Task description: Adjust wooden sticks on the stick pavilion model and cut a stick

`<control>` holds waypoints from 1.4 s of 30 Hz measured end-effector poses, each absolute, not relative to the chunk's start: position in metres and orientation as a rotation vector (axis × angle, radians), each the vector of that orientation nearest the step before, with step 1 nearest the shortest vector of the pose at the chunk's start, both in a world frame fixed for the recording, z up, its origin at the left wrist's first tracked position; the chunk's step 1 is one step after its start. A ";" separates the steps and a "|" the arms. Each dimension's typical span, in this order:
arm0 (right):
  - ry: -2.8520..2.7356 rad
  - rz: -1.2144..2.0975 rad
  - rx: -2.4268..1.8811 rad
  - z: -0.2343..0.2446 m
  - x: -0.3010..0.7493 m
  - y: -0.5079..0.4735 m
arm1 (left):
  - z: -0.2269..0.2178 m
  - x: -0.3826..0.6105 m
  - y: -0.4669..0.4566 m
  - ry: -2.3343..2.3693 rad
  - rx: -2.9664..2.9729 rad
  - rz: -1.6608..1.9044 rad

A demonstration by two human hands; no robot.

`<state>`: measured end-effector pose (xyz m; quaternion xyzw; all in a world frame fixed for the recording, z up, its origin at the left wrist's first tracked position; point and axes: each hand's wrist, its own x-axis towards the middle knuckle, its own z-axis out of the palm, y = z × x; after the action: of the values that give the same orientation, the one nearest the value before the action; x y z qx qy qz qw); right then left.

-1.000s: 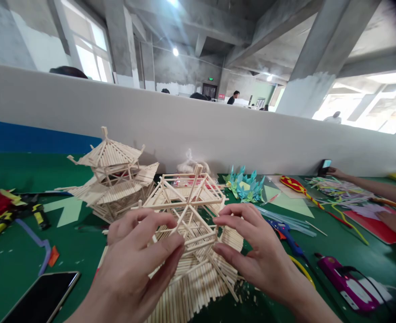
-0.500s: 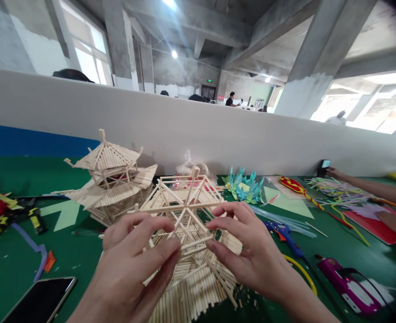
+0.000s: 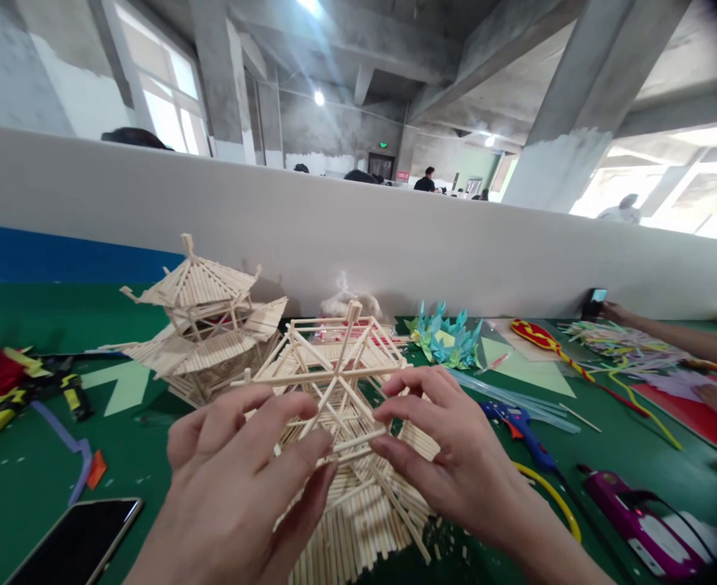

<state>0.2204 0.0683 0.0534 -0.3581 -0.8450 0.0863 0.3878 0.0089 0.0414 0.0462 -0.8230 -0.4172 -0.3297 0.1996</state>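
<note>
A stick-built roof frame (image 3: 334, 382) of thin pale wooden sticks rests on a skirt of stick tiles (image 3: 358, 520) on the green table (image 3: 23, 487). My left hand (image 3: 242, 479) grips its left side, thumb and fingers pinched on the sticks near the middle. My right hand (image 3: 449, 455) holds the right side, its fingers curled over the frame's edge. The fingertips of both hands nearly meet at a cross stick in the centre.
A finished stick pagoda (image 3: 203, 325) stands behind to the left. A dark phone (image 3: 75, 540) lies front left; pliers (image 3: 41, 390) further left. Blue paper flowers (image 3: 444, 337), a blue glue gun (image 3: 517, 426), a purple device (image 3: 639, 520) and another person's arms (image 3: 675, 341) are at right.
My hands and the stick frame have shifted slightly left and nearer; the fingertips have drawn closer together on the centre stick. The view has tilted a little.
</note>
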 end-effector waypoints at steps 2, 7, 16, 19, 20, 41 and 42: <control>-2.148 0.216 -0.897 0.053 0.221 0.068 | 0.045 0.014 0.040 -1.158 -2.275 -0.865; -2.137 0.224 -0.880 0.053 0.220 0.069 | 0.048 0.029 0.037 -1.035 -2.230 -0.710; -2.129 0.239 -0.857 0.051 0.222 0.071 | 0.057 0.040 0.038 -1.114 -2.265 -0.683; -2.121 0.250 -0.861 0.051 0.221 0.071 | 0.056 0.039 0.039 -1.121 -2.285 -0.677; -2.123 0.251 -0.863 0.051 0.220 0.071 | 0.056 0.039 0.040 -1.120 -2.284 -0.680; -2.134 0.266 -0.899 0.054 0.221 0.070 | 0.057 0.040 0.042 -1.140 -2.331 -0.718; -2.137 0.265 -0.904 0.054 0.221 0.070 | 0.057 0.040 0.042 -1.144 -2.333 -0.715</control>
<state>0.2213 0.0701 0.0544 -0.3559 -0.8417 0.1043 0.3924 0.0398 0.0417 0.0570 -0.8442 -0.4140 -0.2586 0.2215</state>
